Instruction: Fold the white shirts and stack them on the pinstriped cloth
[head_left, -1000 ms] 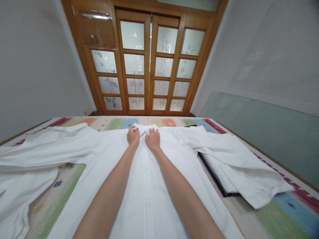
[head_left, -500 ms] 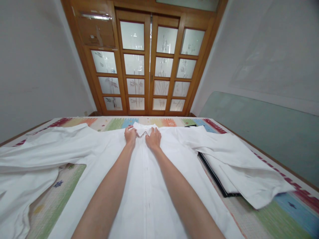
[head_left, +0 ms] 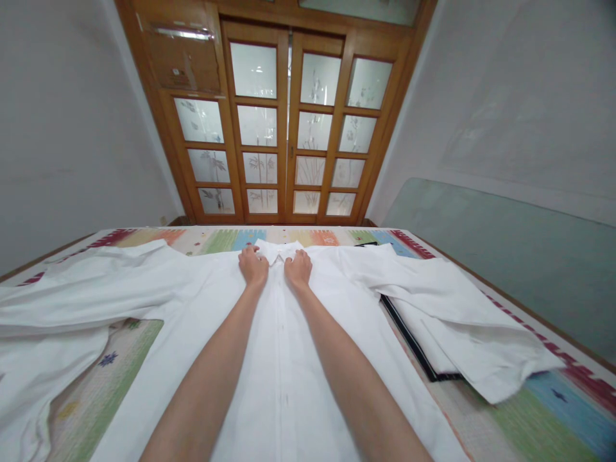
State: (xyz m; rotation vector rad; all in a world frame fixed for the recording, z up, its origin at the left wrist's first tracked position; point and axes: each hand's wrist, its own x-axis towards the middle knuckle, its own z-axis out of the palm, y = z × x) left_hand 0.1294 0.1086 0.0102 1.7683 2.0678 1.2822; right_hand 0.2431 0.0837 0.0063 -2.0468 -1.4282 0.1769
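Note:
A white button-front shirt [head_left: 262, 359] lies spread front side up, its collar [head_left: 278, 248] at the far end and its sleeves out to both sides. My left hand [head_left: 253, 264] has its fingers curled on the left collar point. On the right collar point my right hand [head_left: 298, 265] is closed in the same way, a short gap from the left. The fingertips are partly hidden by the hands and cloth. Both forearms reach over the shirt's front, either side of the button placket.
A patterned, striped cover [head_left: 534, 417] lies beneath the shirt. Under the right sleeve is a flat white item with a black edge [head_left: 407, 337]. More white cloth [head_left: 29, 378] lies at the left. A pale green panel [head_left: 495, 256] stands along the right; wooden glazed doors [head_left: 283, 122] are behind.
Both hands have shifted slightly at the collar, the right a little outward, and the gap between them looks wider. The shirt lies almost the same.

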